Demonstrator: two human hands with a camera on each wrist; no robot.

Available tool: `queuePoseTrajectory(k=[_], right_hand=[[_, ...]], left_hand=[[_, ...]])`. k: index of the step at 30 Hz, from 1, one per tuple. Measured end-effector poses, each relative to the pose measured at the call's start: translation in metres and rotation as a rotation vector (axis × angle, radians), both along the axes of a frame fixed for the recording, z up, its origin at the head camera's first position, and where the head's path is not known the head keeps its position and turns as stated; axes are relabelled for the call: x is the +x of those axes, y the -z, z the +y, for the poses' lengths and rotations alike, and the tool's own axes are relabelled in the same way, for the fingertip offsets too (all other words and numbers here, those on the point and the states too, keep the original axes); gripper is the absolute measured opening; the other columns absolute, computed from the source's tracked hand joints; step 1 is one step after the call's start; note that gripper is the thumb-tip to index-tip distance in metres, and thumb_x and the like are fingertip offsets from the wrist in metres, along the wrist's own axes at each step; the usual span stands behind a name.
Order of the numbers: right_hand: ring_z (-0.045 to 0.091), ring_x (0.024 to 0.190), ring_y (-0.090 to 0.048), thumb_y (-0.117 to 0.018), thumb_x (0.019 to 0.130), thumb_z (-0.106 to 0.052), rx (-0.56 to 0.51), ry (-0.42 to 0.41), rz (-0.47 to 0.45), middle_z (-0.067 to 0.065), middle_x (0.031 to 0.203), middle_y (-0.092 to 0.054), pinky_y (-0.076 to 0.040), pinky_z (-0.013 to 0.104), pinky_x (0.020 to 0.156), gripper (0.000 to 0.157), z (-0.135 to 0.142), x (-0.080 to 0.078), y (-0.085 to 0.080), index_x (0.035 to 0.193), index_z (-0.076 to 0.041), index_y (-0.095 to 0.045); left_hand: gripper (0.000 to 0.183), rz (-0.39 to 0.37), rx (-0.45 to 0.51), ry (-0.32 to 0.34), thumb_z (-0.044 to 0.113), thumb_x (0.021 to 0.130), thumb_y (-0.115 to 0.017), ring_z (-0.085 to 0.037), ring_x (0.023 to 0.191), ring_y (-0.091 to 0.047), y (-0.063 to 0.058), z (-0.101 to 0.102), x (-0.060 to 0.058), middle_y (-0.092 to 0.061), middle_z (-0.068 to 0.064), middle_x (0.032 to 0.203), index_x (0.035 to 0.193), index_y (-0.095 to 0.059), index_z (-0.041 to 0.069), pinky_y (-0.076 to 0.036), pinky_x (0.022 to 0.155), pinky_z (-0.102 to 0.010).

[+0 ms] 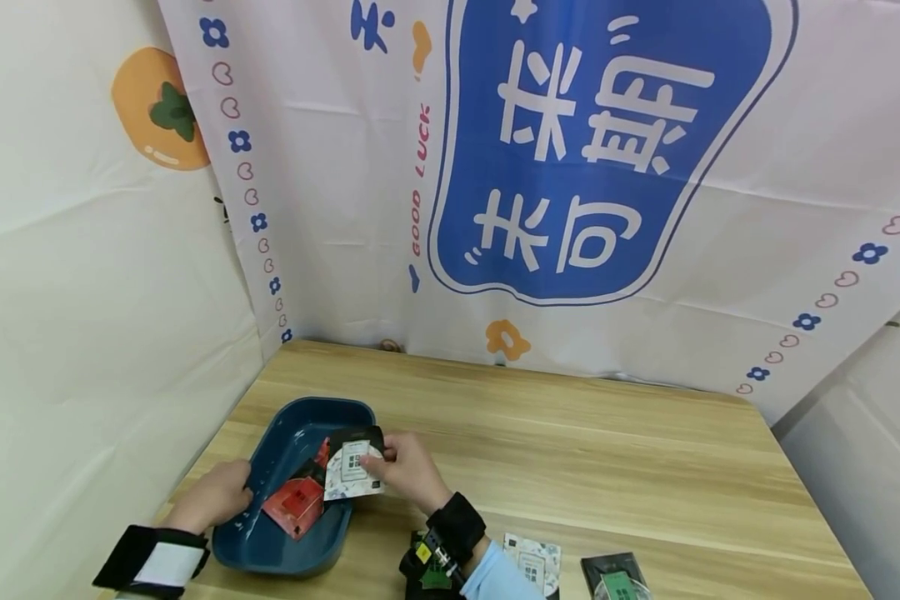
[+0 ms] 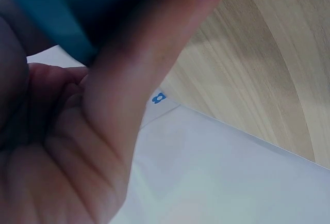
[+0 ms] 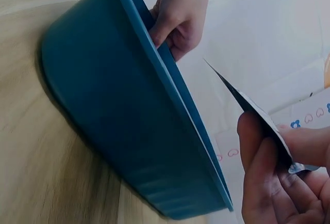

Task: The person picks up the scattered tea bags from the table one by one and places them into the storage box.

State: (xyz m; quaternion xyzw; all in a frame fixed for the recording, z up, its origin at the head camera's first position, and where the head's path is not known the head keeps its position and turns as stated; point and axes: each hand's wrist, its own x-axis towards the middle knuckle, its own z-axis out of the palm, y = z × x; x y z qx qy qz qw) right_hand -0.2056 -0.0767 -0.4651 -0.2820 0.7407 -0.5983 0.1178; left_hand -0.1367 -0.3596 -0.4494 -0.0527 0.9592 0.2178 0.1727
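Note:
A dark teal plastic basin (image 1: 285,554) stands at the left of the wooden table. My left hand (image 1: 213,496) grips its left rim, thumb over the wall, as the right wrist view also shows. Over the basin's right side my right hand (image 1: 412,471) pinches a flat white and black sachet (image 1: 354,479) between thumb and fingers. Edge-on in the right wrist view, this sachet (image 3: 258,115) is held above the rim. Inside the basin lie a red sachet (image 1: 297,507) and dark packaging beside it, partly hidden by the held sachet.
Near the table's front edge lie a white patterned sachet (image 1: 532,562), a black and green sachet (image 1: 618,577) and another dark green one (image 1: 437,575) partly behind my right wrist. A printed cloth (image 1: 345,275) hangs along the table's back edge.

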Motion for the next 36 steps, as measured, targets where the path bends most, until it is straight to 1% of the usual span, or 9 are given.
queuePoseTrajectory(k=[4, 8, 11, 16, 20, 25, 31, 34, 36], right_hand=[[0.003, 0.048, -0.042, -0.068, 0.087, -0.014, 0.017, 0.0, -0.015, 0.01, 0.069, -0.069, -0.027, 0.02, 0.045, 0.013, -0.005, 0.003, -0.003, 0.086, -0.001, -0.07], [0.002, 0.049, -0.046, -0.067, 0.087, -0.009, 0.018, -0.003, -0.023, 0.014, 0.071, -0.07, -0.029, 0.019, 0.045, 0.013, -0.006, 0.014, -0.023, 0.087, 0.003, -0.07], [0.001, 0.047, -0.043, -0.065, 0.087, -0.005, 0.011, -0.011, -0.008, 0.016, 0.067, -0.067, -0.027, 0.019, 0.044, 0.013, -0.005, 0.022, -0.035, 0.086, 0.007, -0.068], [0.001, 0.044, -0.039, -0.066, 0.087, -0.008, 0.016, -0.028, 0.009, 0.015, 0.064, -0.066, -0.024, 0.019, 0.042, 0.014, -0.013, 0.017, -0.019, 0.083, 0.005, -0.069], [0.002, 0.046, -0.042, -0.068, 0.087, -0.014, 0.051, -0.025, -0.012, 0.01, 0.066, -0.068, -0.026, 0.019, 0.042, 0.013, -0.019, 0.012, -0.006, 0.084, -0.001, -0.07], [0.001, 0.05, -0.051, -0.07, 0.085, -0.017, 0.086, -0.029, 0.004, 0.002, 0.067, -0.068, -0.034, 0.016, 0.044, 0.013, -0.024, 0.01, -0.004, 0.083, -0.005, -0.07], [0.0, 0.046, -0.041, -0.072, 0.084, -0.019, 0.109, -0.027, 0.051, -0.005, 0.057, -0.053, -0.027, 0.016, 0.043, 0.021, -0.027, 0.012, -0.004, 0.072, -0.006, -0.061], [-0.003, 0.052, -0.046, -0.072, 0.084, -0.021, 0.099, -0.03, 0.101, -0.003, 0.065, -0.061, -0.035, 0.014, 0.047, 0.016, -0.028, 0.012, -0.003, 0.081, -0.006, -0.066], [-0.002, 0.059, -0.05, -0.071, 0.085, -0.022, 0.086, -0.026, 0.131, 0.001, 0.074, -0.067, -0.04, 0.014, 0.052, 0.017, -0.027, 0.013, -0.004, 0.091, -0.006, -0.069]], left_hand=[[0.009, -0.005, -0.008, 0.004, -0.001, 0.087, -0.052, -0.019, 0.064, -0.053, -0.001, 0.001, -0.001, -0.055, -0.01, 0.072, 0.09, -0.057, -0.008, -0.051, 0.059, -0.037], [0.008, 0.001, -0.013, 0.009, -0.001, 0.086, -0.053, -0.02, 0.064, -0.052, -0.001, 0.0, 0.001, -0.055, -0.01, 0.072, 0.089, -0.057, -0.007, -0.05, 0.059, -0.037], [0.008, 0.006, -0.003, 0.007, -0.001, 0.086, -0.053, -0.02, 0.065, -0.053, 0.0, 0.0, 0.002, -0.055, -0.01, 0.072, 0.089, -0.057, -0.008, -0.051, 0.059, -0.038], [0.009, -0.005, 0.003, -0.005, -0.001, 0.086, -0.052, -0.02, 0.065, -0.053, 0.001, 0.0, 0.002, -0.056, -0.01, 0.073, 0.09, -0.057, -0.008, -0.052, 0.06, -0.038], [0.009, -0.003, 0.007, -0.005, -0.001, 0.086, -0.052, -0.019, 0.065, -0.054, 0.001, 0.0, 0.001, -0.056, -0.01, 0.072, 0.089, -0.057, -0.008, -0.052, 0.059, -0.038], [0.009, 0.007, 0.004, -0.001, -0.002, 0.086, -0.052, -0.02, 0.065, -0.054, 0.0, -0.001, 0.001, -0.056, -0.011, 0.072, 0.09, -0.057, -0.009, -0.052, 0.059, -0.038], [0.008, 0.02, 0.011, 0.004, -0.002, 0.085, -0.052, -0.019, 0.063, -0.053, 0.002, -0.002, 0.003, -0.055, -0.01, 0.071, 0.089, -0.057, -0.008, -0.051, 0.058, -0.037], [0.009, 0.022, 0.009, 0.003, -0.002, 0.085, -0.052, -0.019, 0.063, -0.053, 0.002, -0.001, 0.003, -0.055, -0.01, 0.072, 0.089, -0.056, -0.008, -0.051, 0.058, -0.037], [0.009, 0.024, 0.003, 0.0, -0.002, 0.085, -0.053, -0.019, 0.064, -0.053, 0.001, -0.001, 0.002, -0.055, -0.01, 0.072, 0.089, -0.057, -0.009, -0.052, 0.058, -0.037]])
